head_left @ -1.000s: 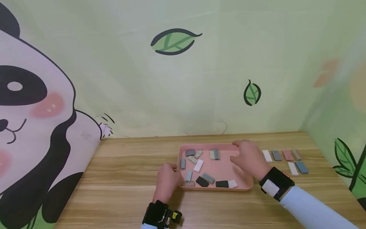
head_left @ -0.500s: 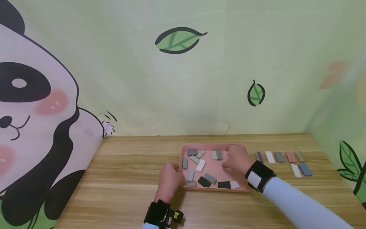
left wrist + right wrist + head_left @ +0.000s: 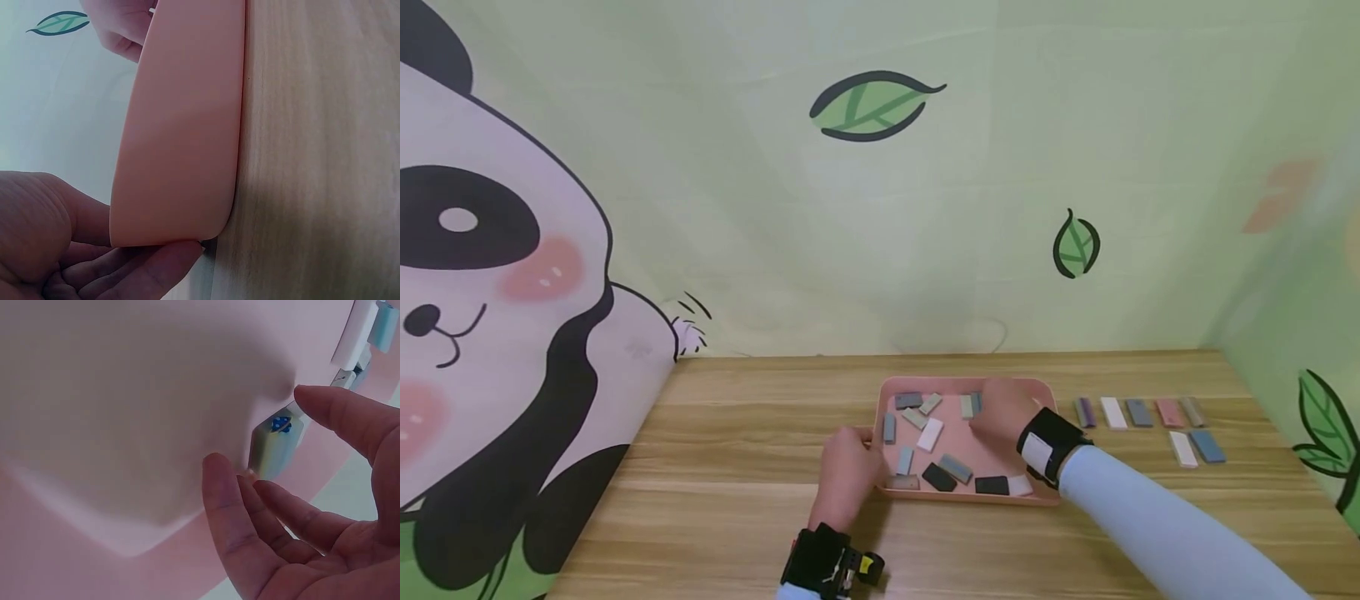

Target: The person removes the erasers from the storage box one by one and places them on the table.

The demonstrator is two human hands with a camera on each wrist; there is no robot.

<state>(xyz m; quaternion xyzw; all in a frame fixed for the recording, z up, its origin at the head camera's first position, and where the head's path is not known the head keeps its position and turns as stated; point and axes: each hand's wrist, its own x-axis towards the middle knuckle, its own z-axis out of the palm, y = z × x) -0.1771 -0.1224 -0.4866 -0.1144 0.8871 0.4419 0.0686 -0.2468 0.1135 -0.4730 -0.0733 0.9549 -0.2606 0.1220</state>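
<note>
Worktop [image 3: 737,450] of pale wood grain, seen from my head, carries the pink tray [image 3: 928,384] near its far edge. My left hand [image 3: 848,468] is at the tray's left edge, towards the front-left corner. My right hand [image 3: 1003,412] is over the far right part of the tray, right beside a pale green block [image 3: 966,407] and a blue-grey block [image 3: 977,403] that stand side by side near the far edge; its fingertips are hidden from here. By the tray's front edge lies a black block [image 3: 992,485], with a grey-brown block [image 3: 902,482] in the front-left corner. On the worktop, off the tray's right edge, a row runs purple block [image 3: 1086,413], white block [image 3: 1113,413], slate block [image 3: 1139,413], pink block [image 3: 1169,413], taupe block [image 3: 1192,412].

From my left wrist, the tray's outer wall shows close up. I grip its end, one finger reaching the rim and others bent against the outside.

From my right wrist, thumb and fingers are parted, and a block with a blue pattern [image 3: 275,447] shows between their tips; I cannot tell whether any tip touches it. A light-blue block [image 3: 382,326] lies farther off, past my thumb.
</note>
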